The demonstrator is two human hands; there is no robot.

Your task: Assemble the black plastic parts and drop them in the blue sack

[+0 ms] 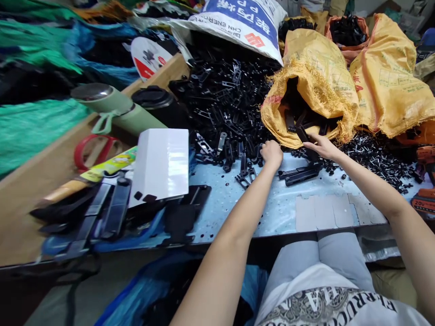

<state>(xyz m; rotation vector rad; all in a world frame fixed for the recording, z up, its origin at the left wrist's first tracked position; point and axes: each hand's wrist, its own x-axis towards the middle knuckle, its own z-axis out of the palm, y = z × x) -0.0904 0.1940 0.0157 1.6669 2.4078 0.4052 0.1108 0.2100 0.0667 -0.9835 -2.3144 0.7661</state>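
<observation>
Black bar (pixel 302 133) is being gripped by right hand (pixel 322 146) in mouth of yellow woven sack (pixel 317 56), 2 o'clock | left hand (pixel 272 155), 3 o'clock, being held curled; contents untellable | risk: bar being snagged by frayed rim (pixel 269 118)

Blue-white sack (pixel 243 25): "CHN ENERGY", "PP"; orange battery (pixel 423 202): "20V"; shirt (pixel 326 296): "FERRUCC…".

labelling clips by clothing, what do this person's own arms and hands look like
Both the left hand and right hand are ungloved, with no watch or bracelet showing. The forearms are bare, and no sleeves are in view. The white top carries a dark patterned print and lettering; the trousers are pale grey-blue.
</observation>
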